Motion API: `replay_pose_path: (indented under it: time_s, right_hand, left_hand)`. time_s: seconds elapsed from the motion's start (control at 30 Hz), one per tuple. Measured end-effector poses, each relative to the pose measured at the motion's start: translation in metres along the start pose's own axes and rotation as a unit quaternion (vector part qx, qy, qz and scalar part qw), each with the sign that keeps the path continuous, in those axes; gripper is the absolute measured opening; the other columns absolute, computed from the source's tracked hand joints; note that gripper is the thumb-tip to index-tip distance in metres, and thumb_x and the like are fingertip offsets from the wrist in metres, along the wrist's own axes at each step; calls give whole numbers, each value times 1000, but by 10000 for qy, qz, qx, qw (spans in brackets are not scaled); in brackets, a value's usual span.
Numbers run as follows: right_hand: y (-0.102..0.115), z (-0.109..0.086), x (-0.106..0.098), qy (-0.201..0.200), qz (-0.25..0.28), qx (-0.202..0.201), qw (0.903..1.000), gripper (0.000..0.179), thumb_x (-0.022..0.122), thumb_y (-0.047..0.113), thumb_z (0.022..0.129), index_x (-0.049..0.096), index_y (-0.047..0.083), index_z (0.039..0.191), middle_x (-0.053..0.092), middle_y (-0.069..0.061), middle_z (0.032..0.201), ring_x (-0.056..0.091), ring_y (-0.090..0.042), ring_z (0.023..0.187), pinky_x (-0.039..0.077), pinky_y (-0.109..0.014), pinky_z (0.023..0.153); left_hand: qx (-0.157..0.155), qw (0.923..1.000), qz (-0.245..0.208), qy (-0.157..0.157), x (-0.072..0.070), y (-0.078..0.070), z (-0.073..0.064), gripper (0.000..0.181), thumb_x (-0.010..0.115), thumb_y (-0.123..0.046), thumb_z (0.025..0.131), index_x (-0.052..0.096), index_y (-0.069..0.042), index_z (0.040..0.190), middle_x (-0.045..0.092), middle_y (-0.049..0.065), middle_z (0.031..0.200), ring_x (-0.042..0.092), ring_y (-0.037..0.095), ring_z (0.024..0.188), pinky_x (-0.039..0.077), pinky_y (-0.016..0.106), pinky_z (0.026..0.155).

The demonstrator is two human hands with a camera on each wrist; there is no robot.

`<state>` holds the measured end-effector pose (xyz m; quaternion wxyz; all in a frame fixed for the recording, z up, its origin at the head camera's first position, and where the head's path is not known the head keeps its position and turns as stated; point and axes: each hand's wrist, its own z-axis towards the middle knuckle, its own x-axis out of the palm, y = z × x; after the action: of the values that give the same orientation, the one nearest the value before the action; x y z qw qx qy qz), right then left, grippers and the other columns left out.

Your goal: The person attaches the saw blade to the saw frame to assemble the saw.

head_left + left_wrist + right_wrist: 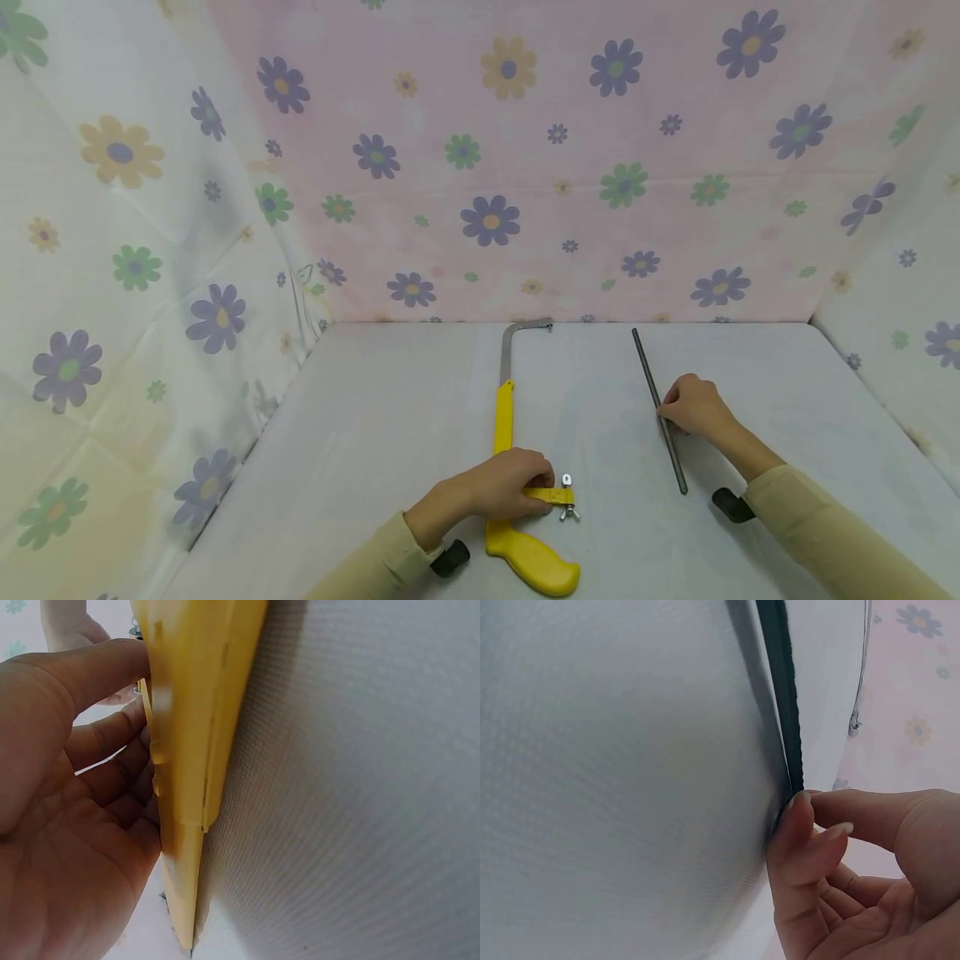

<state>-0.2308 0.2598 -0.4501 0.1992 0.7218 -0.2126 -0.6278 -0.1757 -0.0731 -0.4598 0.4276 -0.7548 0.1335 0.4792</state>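
Note:
A hacksaw frame with a yellow handle and a grey bent front end lies on the table, no blade fitted across it. My left hand grips the yellow frame just above its handle, by the short arm with the wing nut. In the left wrist view, the thumb and fingers hold the yellow frame from the side. To the right, my right hand pinches a dark hacksaw blade near its middle. The blade's toothed edge shows in the right wrist view.
A white table lies under everything. Flowered cloth hangs behind it and along both sides. Dark camera mounts sit under each wrist.

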Motion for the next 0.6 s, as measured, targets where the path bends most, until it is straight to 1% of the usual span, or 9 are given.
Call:
replay_pose_path:
  time_s: [0.1,0.3,0.6]
  right_hand:
    - [-1,1,1,70,101,44,9999,16,70,6,90,66,-9,89,64,-13,74,61,-18,59,51,-33,56]
    - [-5,3,1,229,295,54,9993,16,69,5,91,67,-10,92,66,-13,76,63,-18,62,55,-33,58]
    - [-5,4,-3,432,429,-104,9981,12,70,5,91,68,-5,85,66,-9,74,63,-16,61,52,-33,59]
  left_hand:
    - [5,10000,-2,-28,0,-1,0,14,76,-23,94,67,-16,102,55,-13,87,48,2,77,44,16,71]
    - [34,10000,-23,-81,-1,-1,-1,14,76,-23,94,68,-16,102,55,-13,87,49,2,77,44,17,71]
    - [-31,9999,-106,-20,-1,-1,-2,14,76,-23,95,68,-16,104,56,-13,89,50,2,78,45,16,73]
